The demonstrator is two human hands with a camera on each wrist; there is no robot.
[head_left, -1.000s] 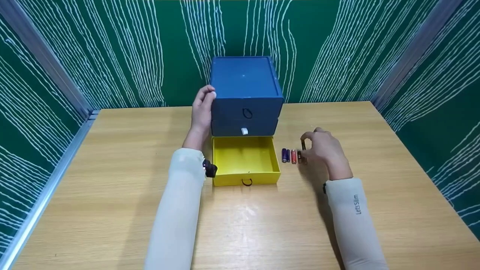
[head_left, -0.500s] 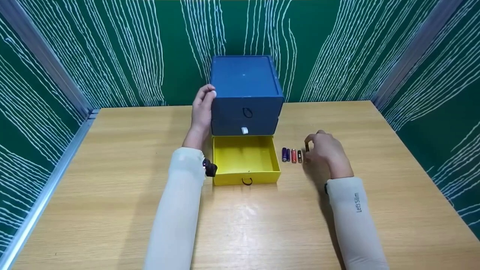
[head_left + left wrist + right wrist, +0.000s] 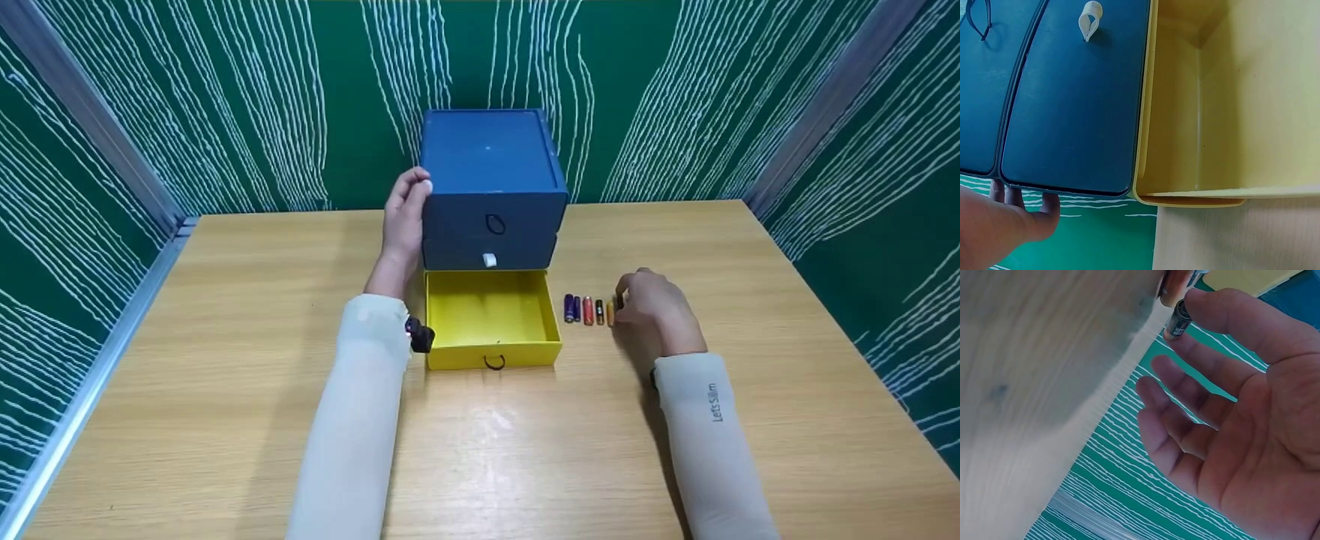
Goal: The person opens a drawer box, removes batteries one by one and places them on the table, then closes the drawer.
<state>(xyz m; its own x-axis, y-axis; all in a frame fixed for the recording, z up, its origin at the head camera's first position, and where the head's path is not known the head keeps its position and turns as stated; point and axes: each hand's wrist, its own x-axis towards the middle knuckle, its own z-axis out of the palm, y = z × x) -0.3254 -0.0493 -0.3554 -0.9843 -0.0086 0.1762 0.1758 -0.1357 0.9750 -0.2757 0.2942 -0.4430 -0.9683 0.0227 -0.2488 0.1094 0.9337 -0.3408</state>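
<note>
My right hand [image 3: 656,304] is low over the table at the right end of a row of batteries. Thumb and index finger pinch a small dark battery [image 3: 1178,320] by its ends; the other fingers are loosely bent. In the row lie two purple batteries [image 3: 568,308], a red one [image 3: 588,310], a black one [image 3: 599,312] and an orange-yellow one [image 3: 610,313]. My left hand [image 3: 405,221] rests against the left side of a blue drawer cabinet [image 3: 487,154], fingers partly hidden behind its edge in the left wrist view.
The cabinet's yellow bottom drawer [image 3: 493,358] is pulled out, with nothing inside it. Two blue drawers above are closed, one with a white loop [image 3: 490,260], one with a black loop [image 3: 495,224]. Green white-lined walls [image 3: 645,97] surround the wooden table [image 3: 480,457].
My right hand has moved slightly right and lower with the dark battery, uncovering the black and orange-yellow ones in the row. My left hand stays at the cabinet.
</note>
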